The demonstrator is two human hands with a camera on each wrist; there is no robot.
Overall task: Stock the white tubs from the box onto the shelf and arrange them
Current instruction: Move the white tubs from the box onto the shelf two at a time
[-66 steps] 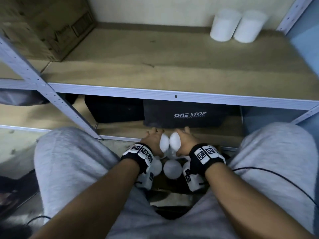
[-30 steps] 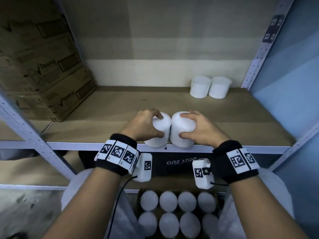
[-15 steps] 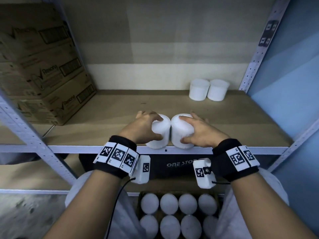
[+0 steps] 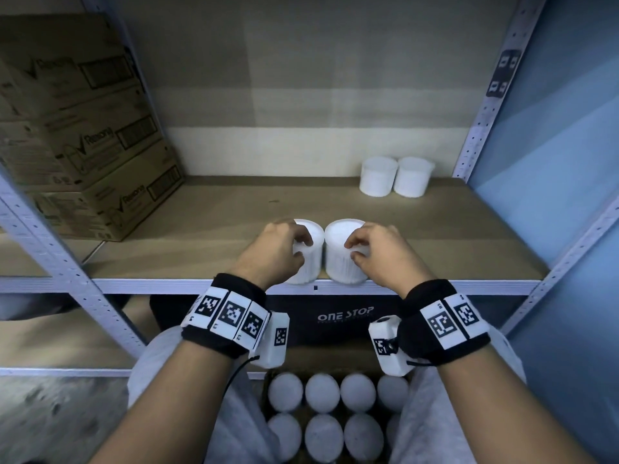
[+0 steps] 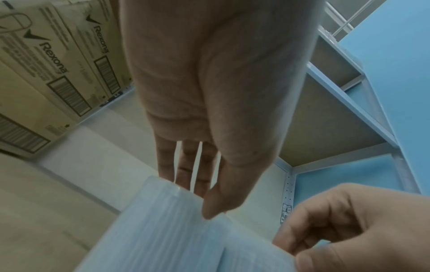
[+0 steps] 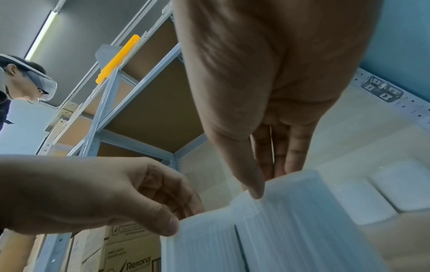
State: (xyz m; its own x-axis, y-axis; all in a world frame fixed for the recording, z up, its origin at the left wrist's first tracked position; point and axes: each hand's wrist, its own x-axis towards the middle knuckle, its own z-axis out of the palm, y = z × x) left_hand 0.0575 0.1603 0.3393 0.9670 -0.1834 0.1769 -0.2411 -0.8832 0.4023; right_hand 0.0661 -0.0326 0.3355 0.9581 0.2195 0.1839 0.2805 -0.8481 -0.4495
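A: Two white tubs stand touching at the front edge of the shelf (image 4: 469, 256): left tub (image 4: 310, 252), right tub (image 4: 341, 256). Both hands gripped them half a second ago.

B: Now the left hand (image 4: 274, 252) and right hand (image 4: 385, 254) have loosened, fingers apart and lightly curled, thumbs just brushing the walls.

A: The rear pair of tubs (image 4: 395, 177) is unchanged; the box (image 4: 335, 416) sits below, full.

wristbands: black (image 4: 224, 333), (image 4: 445, 326), with white square-code tags
wrist cameras: white boxes (image 4: 273, 343), (image 4: 388, 346), coded
cable: black (image 4: 234, 373), left
trousers: grey (image 4: 157, 363)
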